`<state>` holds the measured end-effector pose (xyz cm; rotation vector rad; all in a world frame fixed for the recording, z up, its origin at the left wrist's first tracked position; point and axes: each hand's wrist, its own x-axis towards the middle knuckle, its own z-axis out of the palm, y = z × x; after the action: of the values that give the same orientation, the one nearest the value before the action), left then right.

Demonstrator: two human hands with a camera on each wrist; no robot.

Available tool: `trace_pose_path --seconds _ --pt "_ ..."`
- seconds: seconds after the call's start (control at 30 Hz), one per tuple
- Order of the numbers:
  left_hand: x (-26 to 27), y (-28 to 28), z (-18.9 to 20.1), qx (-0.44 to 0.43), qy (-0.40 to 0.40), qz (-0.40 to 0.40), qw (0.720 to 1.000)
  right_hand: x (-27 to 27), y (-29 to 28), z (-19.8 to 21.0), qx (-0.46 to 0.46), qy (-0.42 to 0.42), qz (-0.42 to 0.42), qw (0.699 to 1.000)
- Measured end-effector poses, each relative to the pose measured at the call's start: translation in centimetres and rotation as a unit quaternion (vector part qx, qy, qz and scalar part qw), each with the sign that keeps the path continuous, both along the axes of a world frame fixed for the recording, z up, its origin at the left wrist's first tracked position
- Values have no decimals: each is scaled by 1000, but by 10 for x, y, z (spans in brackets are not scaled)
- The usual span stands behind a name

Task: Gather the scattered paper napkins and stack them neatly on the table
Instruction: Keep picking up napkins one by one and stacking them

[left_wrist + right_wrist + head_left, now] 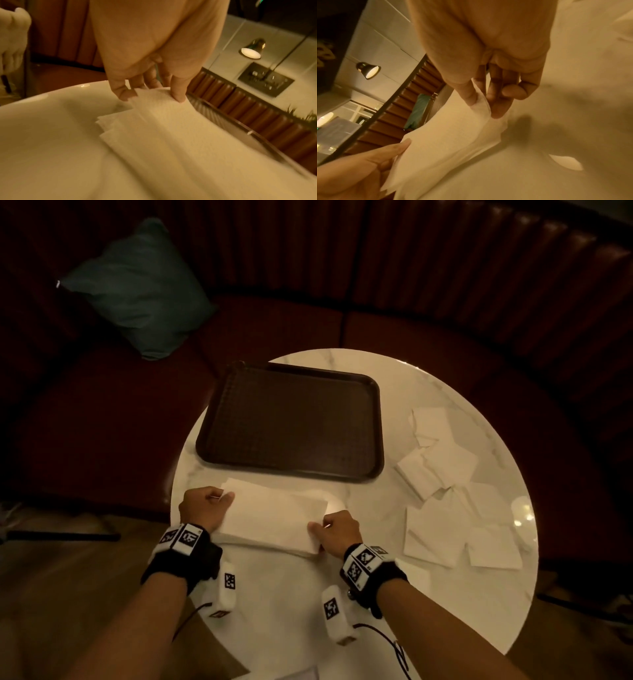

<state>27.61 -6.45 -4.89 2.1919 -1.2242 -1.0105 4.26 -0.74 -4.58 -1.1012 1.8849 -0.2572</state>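
A stack of white paper napkins lies near the front left of the round marble table. My left hand pinches the stack's left end between thumb and fingers. My right hand pinches the right end, with the napkin edge lifted off the table. Several loose white napkins lie scattered and overlapping along the table's right side.
A dark brown tray sits at the back of the table, just beyond the stack. A dark red curved bench with a teal cushion wraps round the table. A wall lamp glows behind.
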Motion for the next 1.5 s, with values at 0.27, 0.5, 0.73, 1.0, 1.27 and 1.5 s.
trace_pose_path --seconds 0.27,0.5,0.73,1.0,1.27,1.5 --pt "3 4 -22 56 -61 -14 996 8 -8 -17 25 36 -55 998" --pt "1 0 -22 66 -66 -5 996 -23 -1 6 -48 42 -65 996" --pt "-25 19 11 1 -115 -4 993 -137 84 17 -52 145 117 981" --pt "-115 85 35 38 18 -296 954 -149 116 -7 2 223 229 947" --pt "-180 131 -1 122 46 -422 897 -150 128 -16 3 222 172 960" --pt "-168 124 35 112 214 -389 889 -162 114 38 -91 -55 99 989"
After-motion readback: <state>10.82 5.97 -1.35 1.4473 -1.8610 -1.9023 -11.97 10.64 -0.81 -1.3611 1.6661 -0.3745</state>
